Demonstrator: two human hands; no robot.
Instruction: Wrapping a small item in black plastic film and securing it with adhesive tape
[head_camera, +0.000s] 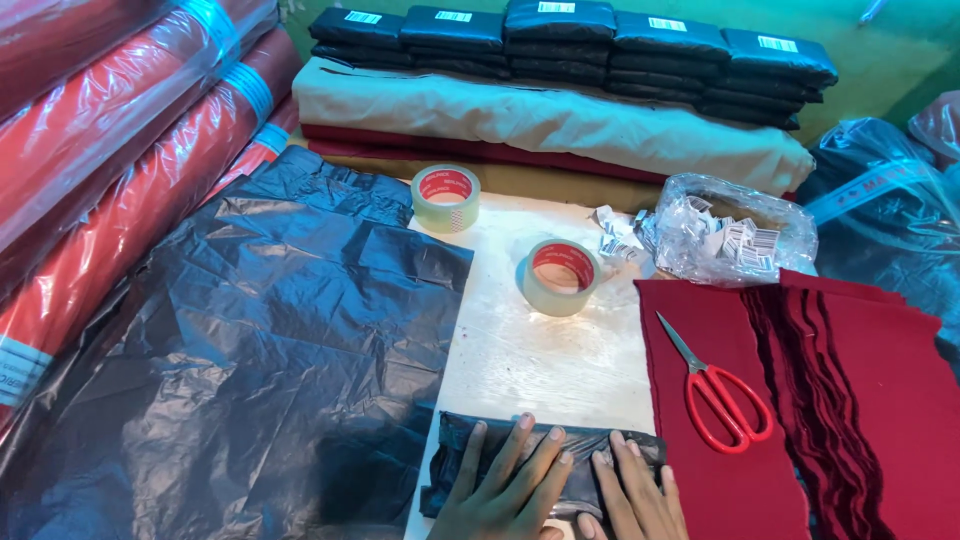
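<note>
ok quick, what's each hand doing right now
Left hand: open, fingers spread flat on the dark plastic-wrapped package.
Right hand: open, flat on the same package, gripping nothing.

Both hands — left hand (510, 480) and right hand (632, 492) — are pressing flat on a dark plastic-wrapped packet (540, 462), red-handled scissors (720, 390) lying just beside on maroon cloth (720, 480).

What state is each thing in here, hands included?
Left hand: flat, fingers spread, pressing the black wrapped packet.
Right hand: flat on the same packet.
Red-handled scissors: closed, lying on the dark red cloth stack.
Near tape roll: lying flat on the white board.
Far tape roll: lying flat.
Black plastic sheets: spread out, crumpled.
Clear label bag: open-topped.
</note>
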